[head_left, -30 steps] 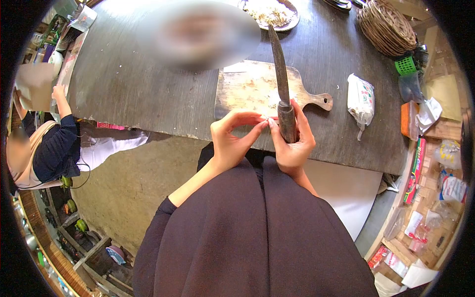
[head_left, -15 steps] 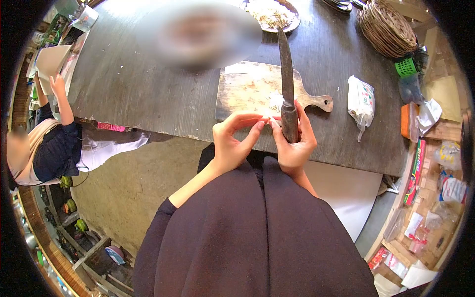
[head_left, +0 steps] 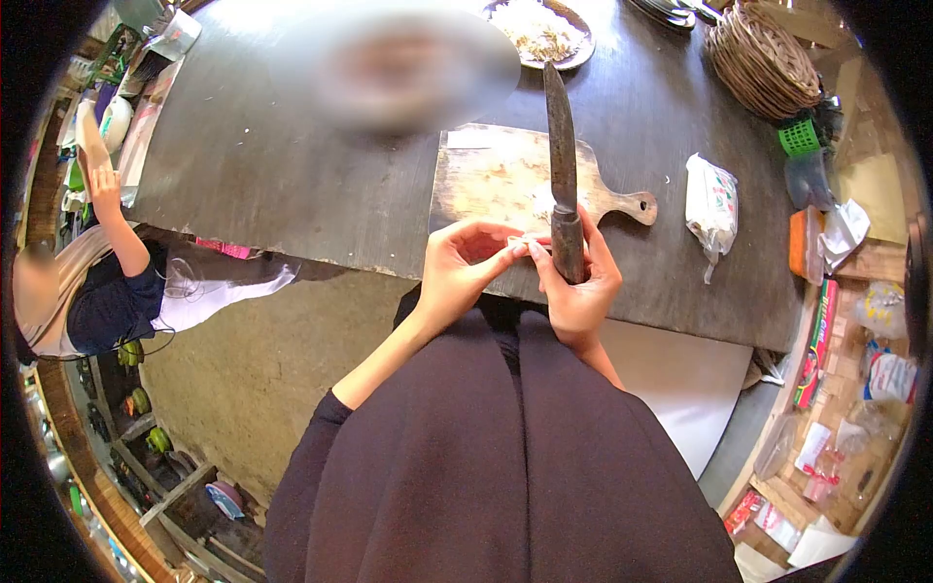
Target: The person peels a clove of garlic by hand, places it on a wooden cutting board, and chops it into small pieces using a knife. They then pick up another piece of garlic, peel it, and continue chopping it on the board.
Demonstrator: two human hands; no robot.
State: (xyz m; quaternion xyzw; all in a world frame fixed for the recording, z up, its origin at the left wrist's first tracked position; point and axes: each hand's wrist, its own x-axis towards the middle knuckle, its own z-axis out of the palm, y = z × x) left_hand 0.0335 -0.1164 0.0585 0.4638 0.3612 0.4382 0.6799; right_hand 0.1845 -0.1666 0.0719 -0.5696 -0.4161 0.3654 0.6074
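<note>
Over the near edge of the cutting board (head_left: 476,199), my two hands meet at the fingertips. My right hand (head_left: 586,296) is closed round the handle of a knife (head_left: 562,146), whose dark blade points away from me. Between the fingertips of my left hand (head_left: 457,272) is a small whitish piece (head_left: 524,241), too small to name; my right thumb touches it too. Pale chopped bits (head_left: 542,202) lie on the wooden board beside the blade, and a flat white piece (head_left: 469,138) rests near its far left corner.
A plate of pale shreds (head_left: 536,34) stands beyond the board. To the right are a plastic-wrapped white packet (head_left: 711,204) and stacked woven plates (head_left: 760,60). A large area at the back is blurred. Another person (head_left: 107,282) is at the left.
My hands stay together, with fingertips shifting slightly around the small piece. The view has moved a little. The person at the left has lowered and turned their hands.
</note>
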